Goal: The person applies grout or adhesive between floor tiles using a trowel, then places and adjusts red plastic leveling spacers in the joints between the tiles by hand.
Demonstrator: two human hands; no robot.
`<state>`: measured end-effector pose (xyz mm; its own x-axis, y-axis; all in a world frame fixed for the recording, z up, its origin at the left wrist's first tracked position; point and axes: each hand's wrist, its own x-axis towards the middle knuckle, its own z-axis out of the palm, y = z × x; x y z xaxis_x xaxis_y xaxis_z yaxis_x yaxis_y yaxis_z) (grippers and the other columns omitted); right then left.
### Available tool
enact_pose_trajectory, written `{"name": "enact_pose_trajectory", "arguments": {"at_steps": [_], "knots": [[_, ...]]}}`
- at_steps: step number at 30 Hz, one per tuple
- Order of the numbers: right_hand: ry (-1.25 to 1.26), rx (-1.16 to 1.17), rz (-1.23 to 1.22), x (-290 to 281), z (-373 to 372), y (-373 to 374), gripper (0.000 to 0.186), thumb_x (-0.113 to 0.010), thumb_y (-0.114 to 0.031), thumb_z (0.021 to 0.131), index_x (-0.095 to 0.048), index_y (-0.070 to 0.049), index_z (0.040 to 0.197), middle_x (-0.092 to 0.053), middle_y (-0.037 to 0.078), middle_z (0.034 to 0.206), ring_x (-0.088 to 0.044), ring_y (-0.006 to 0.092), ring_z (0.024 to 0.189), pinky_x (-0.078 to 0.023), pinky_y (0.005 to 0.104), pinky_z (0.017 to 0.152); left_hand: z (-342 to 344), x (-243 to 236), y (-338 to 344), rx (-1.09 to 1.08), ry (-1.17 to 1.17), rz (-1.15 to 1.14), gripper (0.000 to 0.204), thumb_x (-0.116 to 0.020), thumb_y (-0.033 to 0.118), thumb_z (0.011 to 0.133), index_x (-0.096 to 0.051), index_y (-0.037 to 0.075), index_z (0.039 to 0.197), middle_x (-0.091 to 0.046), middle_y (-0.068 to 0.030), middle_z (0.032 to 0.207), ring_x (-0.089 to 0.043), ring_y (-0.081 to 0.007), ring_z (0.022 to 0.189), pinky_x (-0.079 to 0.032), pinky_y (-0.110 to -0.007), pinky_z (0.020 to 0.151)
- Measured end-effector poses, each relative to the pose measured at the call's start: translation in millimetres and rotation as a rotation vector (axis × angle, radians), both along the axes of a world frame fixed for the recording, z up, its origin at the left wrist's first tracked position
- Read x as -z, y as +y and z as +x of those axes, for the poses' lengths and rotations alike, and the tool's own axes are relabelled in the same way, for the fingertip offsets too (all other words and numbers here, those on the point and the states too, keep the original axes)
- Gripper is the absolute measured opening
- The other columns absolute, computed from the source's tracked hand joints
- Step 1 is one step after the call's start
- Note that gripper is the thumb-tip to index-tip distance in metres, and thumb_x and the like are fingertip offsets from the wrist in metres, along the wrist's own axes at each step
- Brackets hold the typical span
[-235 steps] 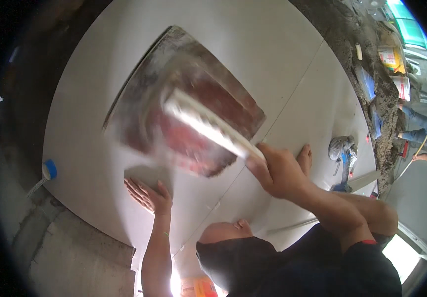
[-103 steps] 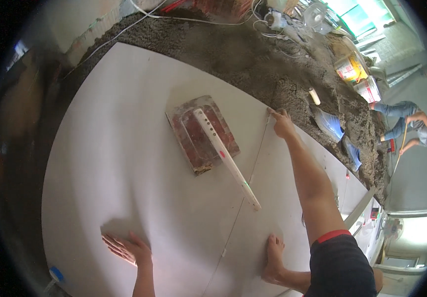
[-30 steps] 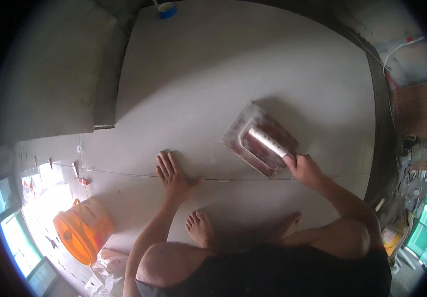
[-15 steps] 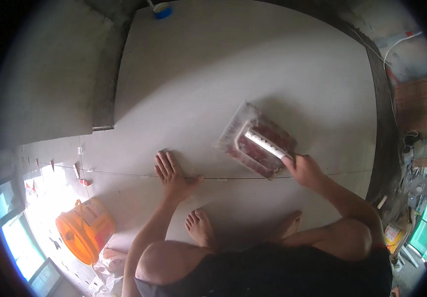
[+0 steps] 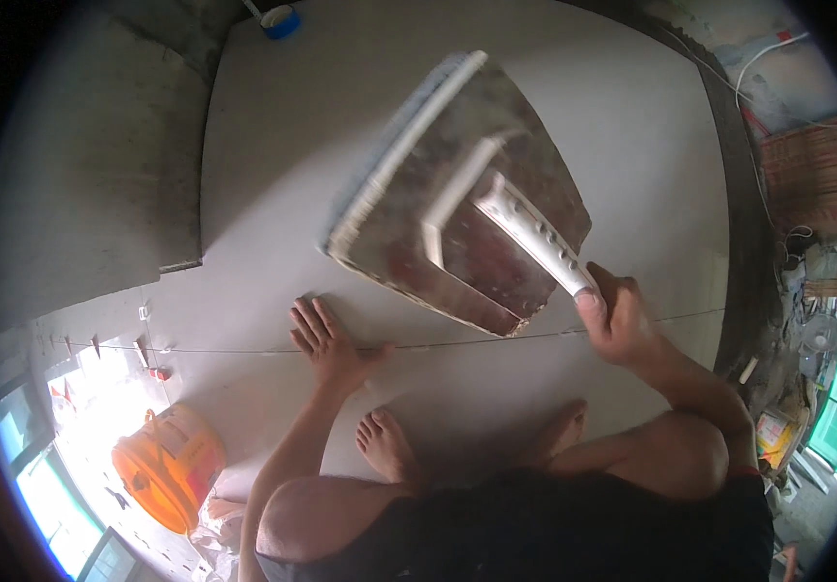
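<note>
My right hand [image 5: 620,315] is closed round the end of the white handle [image 5: 535,228] of a large float [image 5: 496,276]. Its dark red back is smeared and faces up toward me, and its far left edge is thick and pale. The float looks tilted and raised above the large grey floor tile [image 5: 612,145]; what lies under it is hidden. Farther left, my left hand [image 5: 329,341] lies flat with fingers spread on the tile, just by the joint line [image 5: 457,342] that runs across the floor.
A blue-rimmed round container [image 5: 281,23] stands at the far left. An orange bucket [image 5: 171,466] lies near my left side. Small tile-levelling pieces [image 5: 159,373] sit along the joint at left. Stacked reddish boards [image 5: 816,179] and clutter line the right.
My right hand has lifted the float from the tile toward me, tilting it, so it looks much larger. My left hand stays flat on the floor. The view has shifted slightly.
</note>
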<state>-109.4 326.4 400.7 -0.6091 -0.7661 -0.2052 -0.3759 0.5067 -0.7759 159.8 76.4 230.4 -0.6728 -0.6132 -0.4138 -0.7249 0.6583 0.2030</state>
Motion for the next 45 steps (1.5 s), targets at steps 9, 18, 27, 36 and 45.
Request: {"name": "enact_pose_trajectory", "arguments": {"at_steps": [9, 18, 27, 36, 45], "knots": [[-0.017, 0.074, 0.446, 96, -19, 41, 0.056, -0.052, -0.045, 0.094, -0.061, 0.008, 0.079, -0.055, 0.025, 0.060, -0.054, 0.0402, 0.054, -0.044, 0.0432, 0.052, -15, -2, 3, 0.014, 0.009, 0.057, 0.138, -0.076, 0.064, 0.059, 0.007, -0.005, 0.146, 0.008, -0.0301, 0.152, 0.014, -0.0425, 0.142, 0.005, -0.058, 0.111], [-0.036, 0.171, -0.039, -8, -20, 9, 0.047, -0.045, -0.040, 0.098, -0.056, 0.003, 0.085, -0.053, 0.015, 0.061, -0.047, 0.0270, 0.053, -0.042, 0.0385, 0.055, -3, 7, 3, 0.013, 0.032, -0.033, 0.141, -0.077, 0.065, 0.058, 0.010, -0.001, 0.147, 0.010, -0.0264, 0.154, 0.013, -0.0386, 0.143, 0.004, -0.058, 0.111], [0.125, 0.373, 0.482, 126, -29, 112, 0.068, -0.040, -0.060, 0.093, -0.062, 0.003, 0.081, -0.062, 0.026, 0.072, -0.061, 0.0444, 0.072, -0.047, 0.0479, 0.065, -54, 3, 2, -0.018, -0.038, 0.040, 0.140, -0.077, 0.065, 0.058, 0.007, -0.004, 0.147, 0.012, -0.0292, 0.152, 0.015, -0.0416, 0.142, 0.006, -0.058, 0.111], [-0.258, 0.546, 0.402, 41, -47, 70, 0.064, -0.042, -0.058, 0.094, -0.060, 0.002, 0.079, -0.057, 0.015, 0.061, -0.057, 0.0264, 0.060, -0.045, 0.0397, 0.059, -143, -20, 87, 0.553, -0.133, 0.080, 0.139, -0.069, 0.075, 0.057, 0.000, -0.007, 0.147, 0.009, -0.0310, 0.152, 0.012, -0.0453, 0.141, 0.003, -0.063, 0.109], [0.238, 0.237, 0.237, 92, -24, 76, 0.042, -0.041, -0.035, 0.100, -0.056, 0.000, 0.082, -0.049, 0.013, 0.061, -0.044, 0.0231, 0.055, -0.038, 0.0375, 0.052, -130, -6, 80, 0.479, -0.003, 0.197, 0.141, -0.076, 0.069, 0.054, -0.002, -0.005, 0.147, 0.007, -0.0307, 0.152, 0.011, -0.0462, 0.141, 0.001, -0.063, 0.109]]}}
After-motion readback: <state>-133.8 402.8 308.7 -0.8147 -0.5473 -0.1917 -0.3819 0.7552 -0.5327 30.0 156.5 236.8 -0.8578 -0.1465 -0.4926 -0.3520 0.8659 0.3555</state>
